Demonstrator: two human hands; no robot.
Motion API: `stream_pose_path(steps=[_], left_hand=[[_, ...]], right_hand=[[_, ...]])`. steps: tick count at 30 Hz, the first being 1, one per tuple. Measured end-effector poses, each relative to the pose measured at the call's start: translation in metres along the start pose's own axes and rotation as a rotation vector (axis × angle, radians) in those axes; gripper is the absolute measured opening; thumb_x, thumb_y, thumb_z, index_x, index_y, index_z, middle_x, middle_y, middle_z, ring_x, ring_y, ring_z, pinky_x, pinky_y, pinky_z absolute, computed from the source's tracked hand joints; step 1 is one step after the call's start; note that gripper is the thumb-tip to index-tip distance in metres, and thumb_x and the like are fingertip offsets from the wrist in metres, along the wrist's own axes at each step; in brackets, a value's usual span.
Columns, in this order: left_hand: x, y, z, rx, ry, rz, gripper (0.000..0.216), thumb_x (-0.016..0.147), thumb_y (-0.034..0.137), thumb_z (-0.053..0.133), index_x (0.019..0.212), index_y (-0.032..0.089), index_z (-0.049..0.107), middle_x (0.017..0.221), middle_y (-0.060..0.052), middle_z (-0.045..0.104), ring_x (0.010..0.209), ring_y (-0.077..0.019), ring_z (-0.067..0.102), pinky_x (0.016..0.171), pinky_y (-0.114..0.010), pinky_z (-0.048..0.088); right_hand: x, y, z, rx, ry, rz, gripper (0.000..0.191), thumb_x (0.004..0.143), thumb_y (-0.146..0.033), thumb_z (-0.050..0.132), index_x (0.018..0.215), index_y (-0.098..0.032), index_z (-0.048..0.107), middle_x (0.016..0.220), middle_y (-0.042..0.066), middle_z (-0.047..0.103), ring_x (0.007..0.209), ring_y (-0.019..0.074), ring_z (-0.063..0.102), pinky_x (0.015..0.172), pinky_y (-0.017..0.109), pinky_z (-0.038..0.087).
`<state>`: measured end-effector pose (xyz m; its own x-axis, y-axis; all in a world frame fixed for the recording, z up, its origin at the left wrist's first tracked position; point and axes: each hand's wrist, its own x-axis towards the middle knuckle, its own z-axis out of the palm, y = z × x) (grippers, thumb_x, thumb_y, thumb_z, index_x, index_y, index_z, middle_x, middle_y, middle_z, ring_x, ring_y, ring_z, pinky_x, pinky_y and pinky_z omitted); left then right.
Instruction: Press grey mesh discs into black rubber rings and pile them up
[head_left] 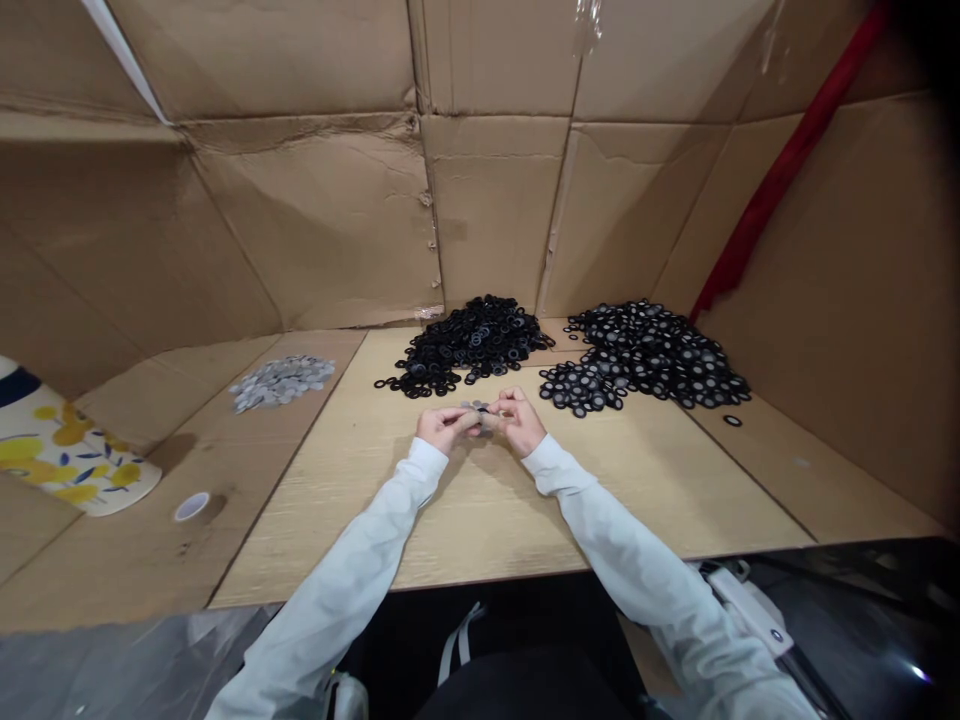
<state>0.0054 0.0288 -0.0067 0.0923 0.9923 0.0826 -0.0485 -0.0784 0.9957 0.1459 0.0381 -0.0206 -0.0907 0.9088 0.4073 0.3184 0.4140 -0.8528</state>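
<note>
My left hand (pixel 445 428) and my right hand (pixel 519 422) meet over the middle of the board, fingers closed in a pinch. Between the fingertips is a small black ring (pixel 482 409), partly hidden by the fingers. Whether a grey disc sits inside it is too small to tell. A few loose grey discs (pixel 486 433) lie just under and behind the fingertips. Beyond my hands rises a heap of black rings (pixel 480 340). Right of it spreads a heap of black rings with grey centres (pixel 652 355).
A pile of grey discs (pixel 283 382) lies on the cardboard at the left. Nearer stand a patterned cylindrical container (pixel 82 455) and a small white round lid or cup (pixel 192 506). Cardboard walls (pixel 495 210) enclose the back and sides; a red strip (pixel 780 180) hangs at the right.
</note>
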Motion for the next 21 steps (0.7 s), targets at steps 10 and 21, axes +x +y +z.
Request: stream_pose_path(steps=[10,21], left_hand=[[0.004,0.007,-0.013,0.212,-0.256,0.051,0.023,0.049,0.026,0.069,0.068,0.015,0.069,0.069,-0.005,0.067,0.07,-0.0204,0.059,0.071,-0.029,0.044],[0.007,0.002,-0.011,0.231,-0.173,0.056,0.016,0.054,0.029,0.065,0.058,0.014,0.067,0.056,-0.004,0.062,0.052,-0.0145,0.054,0.057,-0.026,0.043]], right_hand=[[0.001,-0.007,-0.011,-0.388,-0.001,-0.19,0.01,0.063,-0.026,0.06,0.063,-0.017,0.064,0.076,0.004,0.037,0.079,0.0183,0.038,0.076,0.036,0.035],[-0.005,-0.007,-0.002,-0.453,-0.032,-0.28,0.008,0.066,-0.023,0.055,0.067,-0.017,0.06,0.085,0.006,0.042,0.086,0.0201,0.038,0.078,0.037,0.034]])
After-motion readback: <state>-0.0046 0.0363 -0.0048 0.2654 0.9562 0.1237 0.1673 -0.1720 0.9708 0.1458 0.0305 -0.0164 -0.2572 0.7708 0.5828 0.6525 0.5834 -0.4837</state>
